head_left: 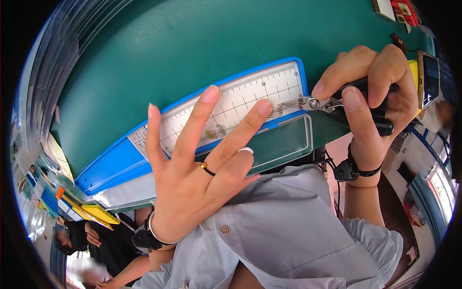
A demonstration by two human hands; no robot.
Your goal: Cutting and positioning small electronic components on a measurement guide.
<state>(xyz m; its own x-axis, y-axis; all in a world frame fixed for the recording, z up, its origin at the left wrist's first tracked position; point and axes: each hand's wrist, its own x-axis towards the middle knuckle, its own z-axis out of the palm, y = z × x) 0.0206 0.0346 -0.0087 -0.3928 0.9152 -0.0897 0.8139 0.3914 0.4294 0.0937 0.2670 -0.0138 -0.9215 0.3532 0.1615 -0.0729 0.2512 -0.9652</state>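
Observation:
My right hand (380, 86) is closed around small black-handled pliers (315, 103) with slim metal jaws. Their tips reach a cluster of fine thin pieces (276, 112) at the right end of a shallow blue case (108, 166). A white gridded ruler sheet (240, 98) lies inside the case. My left hand (197, 183) spreads over it, three fingers stretched out, one fingertip beside the fine pieces. Its index finger and thumb are bent, and a small white thing shows at the index finger. Another yellowish cluster of fine pieces (215, 132) lies on the sheet between my fingers.
The case's clear lid (284, 142) hangs open toward me. Green mat (192, 43) covers the table. A phone (428, 79) stands at the right, near a red object (405, 12) farther back. Clear plastic sheets (62, 53) rise at the left; other people sit at lower left.

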